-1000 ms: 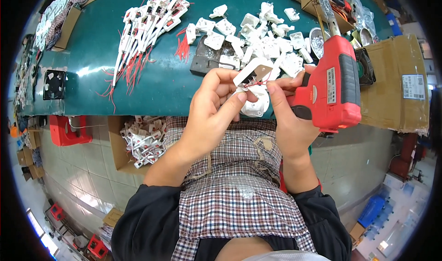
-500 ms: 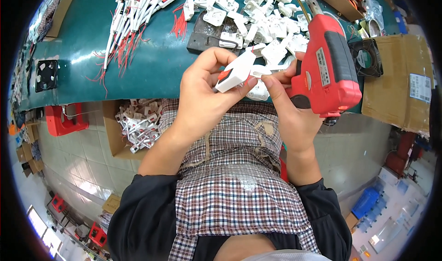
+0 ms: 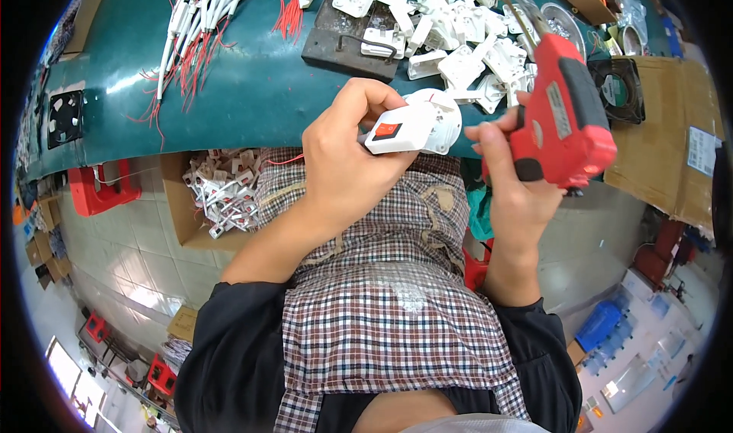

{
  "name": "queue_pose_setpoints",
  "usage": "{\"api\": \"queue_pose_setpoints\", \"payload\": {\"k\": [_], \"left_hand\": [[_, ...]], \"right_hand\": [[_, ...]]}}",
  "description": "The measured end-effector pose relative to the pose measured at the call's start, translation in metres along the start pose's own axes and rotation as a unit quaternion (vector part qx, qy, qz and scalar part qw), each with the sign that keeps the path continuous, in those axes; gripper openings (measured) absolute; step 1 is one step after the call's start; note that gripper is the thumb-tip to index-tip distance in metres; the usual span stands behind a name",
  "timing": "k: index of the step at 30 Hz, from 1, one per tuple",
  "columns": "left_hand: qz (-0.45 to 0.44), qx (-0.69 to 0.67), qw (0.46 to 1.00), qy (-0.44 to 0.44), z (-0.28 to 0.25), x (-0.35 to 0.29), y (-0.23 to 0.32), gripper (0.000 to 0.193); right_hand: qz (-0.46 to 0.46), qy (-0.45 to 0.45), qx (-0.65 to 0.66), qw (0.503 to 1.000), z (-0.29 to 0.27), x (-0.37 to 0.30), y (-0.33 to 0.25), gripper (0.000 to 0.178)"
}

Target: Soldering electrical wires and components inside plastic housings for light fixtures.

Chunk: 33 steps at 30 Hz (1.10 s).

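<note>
In my left hand point(image 3: 347, 147), closed around it, is a white plastic switch housing point(image 3: 408, 130) with a red rocker switch point(image 3: 388, 130). A round white base piece point(image 3: 445, 124) shows at the housing's far end, just right of my fingers. My right hand point(image 3: 511, 154) grips a red-and-black pistol-grip power tool point(image 3: 561, 116), its long metal nose pointing up and away over the table. My right thumb and fingertips lie close together, apart from the housing; whether anything small is between them I cannot tell.
Loose white plastic parts point(image 3: 462, 66) pile beyond my hands, beside a dark metal block point(image 3: 347, 40). White pieces with red wires point(image 3: 202, 32) lie far left. A metal bowl point(image 3: 561, 22) holds small parts. Finished-looking switch pieces fill a carton point(image 3: 183, 204) below the table; another carton point(image 3: 664, 120) stands right.
My right hand has drawn away to the right with the power tool. The left hand has turned the housing, so the switch face and round piece show more.
</note>
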State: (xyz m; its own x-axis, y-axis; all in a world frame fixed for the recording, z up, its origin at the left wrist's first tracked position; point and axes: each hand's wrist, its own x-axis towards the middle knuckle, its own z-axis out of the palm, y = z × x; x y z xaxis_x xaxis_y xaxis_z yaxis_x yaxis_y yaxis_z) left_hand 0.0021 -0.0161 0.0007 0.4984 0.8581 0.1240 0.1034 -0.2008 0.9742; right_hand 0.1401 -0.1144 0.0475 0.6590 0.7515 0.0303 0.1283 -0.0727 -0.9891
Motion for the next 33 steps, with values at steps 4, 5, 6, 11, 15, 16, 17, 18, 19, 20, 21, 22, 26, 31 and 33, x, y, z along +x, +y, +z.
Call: {"api": "queue_pose_setpoints", "payload": {"k": [4,5,6,11,15,16,17,18,19,20,21,22,26,31,33], "left_hand": [[0.062,0.046,0.997,0.011,0.006,0.004,-0.010,0.031],[0.074,0.027,0.997,0.012,0.008,0.004,-0.012,0.030],[0.070,0.028,0.997,0.013,0.009,0.004,-0.013,0.030],[0.045,0.015,0.999,0.025,0.011,0.007,-0.013,0.038],[0.031,0.012,0.999,0.034,0.011,0.006,-0.012,0.039],[0.042,0.025,0.999,0.021,0.010,0.007,-0.010,0.033],[0.054,0.039,0.998,0.007,0.009,0.007,-0.009,0.029],[0.052,0.038,0.998,0.007,0.010,0.007,-0.010,0.029],[0.058,0.038,0.998,0.013,0.011,0.007,-0.010,0.029],[0.064,0.037,0.997,0.020,0.012,0.007,-0.010,0.029],[0.063,0.039,0.997,0.019,0.012,0.007,-0.011,0.029],[0.078,0.048,0.996,0.019,0.012,0.007,-0.012,0.029],[0.099,0.098,0.990,0.026,0.011,0.007,-0.009,0.031],[0.086,0.098,0.991,0.027,0.012,0.007,-0.008,0.030],[0.081,0.092,0.992,0.025,0.012,0.007,-0.007,0.029]], "right_hand": [[-0.028,0.036,-0.039,0.998,-0.016,-0.015,-0.005,0.039],[-0.025,0.034,-0.040,0.998,-0.022,-0.021,-0.006,0.039],[-0.008,0.032,-0.041,0.999,-0.028,-0.029,-0.009,0.038],[-0.008,-0.042,0.024,0.999,-0.064,-0.061,-0.018,0.044],[0.022,-0.132,-0.161,0.978,-0.098,-0.084,-0.011,0.047],[0.014,-0.125,-0.198,0.972,-0.098,-0.090,-0.009,0.043],[0.016,-0.126,-0.198,0.972,-0.100,-0.094,-0.007,0.043],[0.008,-0.143,-0.242,0.960,-0.102,-0.097,-0.005,0.041],[-0.001,-0.160,-0.283,0.946,-0.104,-0.100,-0.004,0.040],[0.075,-0.098,-0.295,0.947,-0.100,-0.102,-0.012,0.024],[0.076,-0.098,-0.294,0.948,-0.101,-0.103,-0.009,0.024],[0.045,-0.109,-0.311,0.943,-0.101,-0.104,-0.007,0.025],[0.014,-0.135,-0.314,0.940,-0.101,-0.107,0.000,0.027],[-0.016,-0.155,-0.312,0.937,-0.095,-0.100,0.003,0.026],[-0.065,-0.148,-0.288,0.944,-0.089,-0.094,0.002,0.024]]}}
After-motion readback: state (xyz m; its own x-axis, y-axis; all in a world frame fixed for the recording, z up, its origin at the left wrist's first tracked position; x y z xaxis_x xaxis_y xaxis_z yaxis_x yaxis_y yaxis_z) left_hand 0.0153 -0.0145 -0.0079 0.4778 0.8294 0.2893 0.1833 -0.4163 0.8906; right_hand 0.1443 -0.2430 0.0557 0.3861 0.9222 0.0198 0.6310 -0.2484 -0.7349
